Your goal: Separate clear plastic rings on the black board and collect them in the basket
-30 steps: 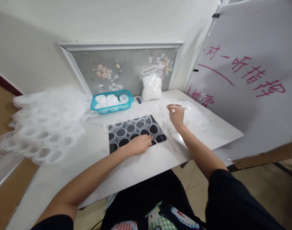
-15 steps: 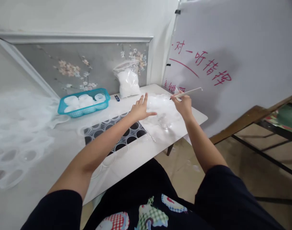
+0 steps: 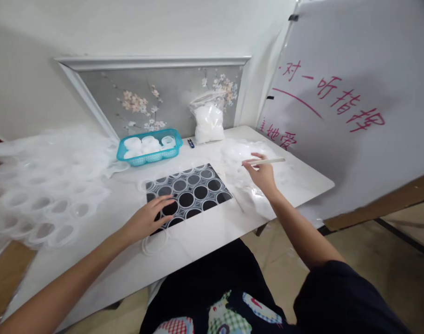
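Note:
My left hand point(image 3: 146, 221) is open, fingers spread over the left front corner of a black sheet patterned with pale rings point(image 3: 198, 192). Whether its fingertips press on the sheet I cannot tell. Clear plastic rings point(image 3: 155, 246) lie beside the sheet's front left corner. To the right of the sheet, my right hand point(image 3: 262, 177) is closed around a slim white pen-like tool point(image 3: 269, 161), held nearly level with a small dark tip at its left end. Below that hand lies a heap of clear film scraps point(image 3: 238, 150); its details are hard to make out.
A blue basket point(image 3: 149, 162) with white ring-shaped pieces stands at the back, by small dark-handled snips point(image 3: 190, 143) and a bag of white material point(image 3: 209, 121). Translucent sheets with round holes point(image 3: 41, 199) pile up at left. A whiteboard point(image 3: 337, 55) stands at right.
My left hand has moved from the film scraps left and toward me, to the patterned sheet. My right hand still grips the white tool. The view has swung left.

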`<state>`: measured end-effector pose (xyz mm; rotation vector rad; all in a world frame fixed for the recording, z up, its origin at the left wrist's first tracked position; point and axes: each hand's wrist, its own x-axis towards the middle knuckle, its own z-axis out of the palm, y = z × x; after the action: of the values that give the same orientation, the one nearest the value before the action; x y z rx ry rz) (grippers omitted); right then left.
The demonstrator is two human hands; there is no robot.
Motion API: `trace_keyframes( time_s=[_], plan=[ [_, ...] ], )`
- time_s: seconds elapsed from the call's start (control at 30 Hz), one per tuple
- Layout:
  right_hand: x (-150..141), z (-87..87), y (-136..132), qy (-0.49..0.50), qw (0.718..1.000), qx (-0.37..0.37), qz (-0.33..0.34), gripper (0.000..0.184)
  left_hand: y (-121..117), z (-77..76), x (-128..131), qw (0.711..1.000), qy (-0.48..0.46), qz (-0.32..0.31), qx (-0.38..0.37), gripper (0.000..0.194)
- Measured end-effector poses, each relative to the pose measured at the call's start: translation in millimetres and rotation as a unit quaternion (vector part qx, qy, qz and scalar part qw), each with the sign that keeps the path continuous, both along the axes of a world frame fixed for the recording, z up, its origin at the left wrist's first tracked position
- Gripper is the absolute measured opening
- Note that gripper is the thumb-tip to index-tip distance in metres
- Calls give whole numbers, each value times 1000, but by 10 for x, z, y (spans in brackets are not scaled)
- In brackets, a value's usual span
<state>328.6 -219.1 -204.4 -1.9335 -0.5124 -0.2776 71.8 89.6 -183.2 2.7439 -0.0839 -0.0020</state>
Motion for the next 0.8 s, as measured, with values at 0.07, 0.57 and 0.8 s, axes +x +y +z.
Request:
trace_keyframes(
  time_s=[0.07,0.57,0.8],
  plan=[
    [-86,-147,71,87,990,-9,109,33,112,-47,-133,1000,1,-24,10,40],
    [-714,-290,552,56,964,-119,233,28,-68,-127,-584,982,-73,-171,37,18],
    [-623,-480,528,49,969,-168,175,35,40,-213,-664,988,-94,-121,-28,21]
  ],
)
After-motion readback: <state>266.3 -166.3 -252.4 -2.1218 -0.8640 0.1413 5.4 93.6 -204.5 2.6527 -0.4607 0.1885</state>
